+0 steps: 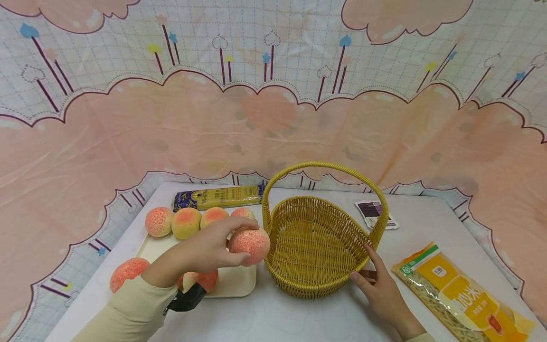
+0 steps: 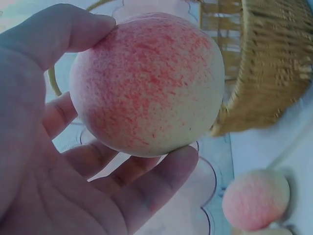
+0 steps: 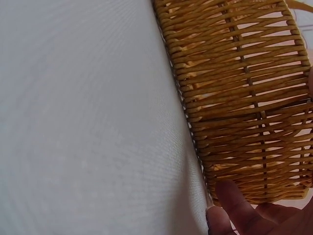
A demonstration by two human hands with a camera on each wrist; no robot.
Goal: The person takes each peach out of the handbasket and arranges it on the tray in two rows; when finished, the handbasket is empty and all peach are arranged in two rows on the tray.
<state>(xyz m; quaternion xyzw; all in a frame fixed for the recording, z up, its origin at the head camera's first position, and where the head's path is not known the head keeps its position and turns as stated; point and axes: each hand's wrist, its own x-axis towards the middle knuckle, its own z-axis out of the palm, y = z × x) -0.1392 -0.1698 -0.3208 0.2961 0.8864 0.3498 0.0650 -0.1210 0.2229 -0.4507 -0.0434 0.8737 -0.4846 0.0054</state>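
Observation:
My left hand (image 1: 213,244) grips a pink-speckled peach (image 1: 249,246), thumb and fingers curled around it, just left of the basket. In the left wrist view the peach (image 2: 149,85) fills the middle. A yellow woven basket (image 1: 314,247) with a tall arched handle stands on the table, nothing inside it. My right hand (image 1: 382,289) holds its right side, with index finger and thumb at the rim. The right wrist view shows fingertips (image 3: 232,193) against the low outer wall of the basket (image 3: 244,98). Several more peaches (image 1: 186,223) sit on and around a cream tray (image 1: 239,282), partly hidden by my left arm.
Behind the peaches lies a yellow and blue packet (image 1: 226,197). A small white and purple packet (image 1: 372,213) is behind the basket's right side. An orange bag of noodles (image 1: 461,294) lies at the right. A printed cloth (image 1: 256,128) hangs along the back.

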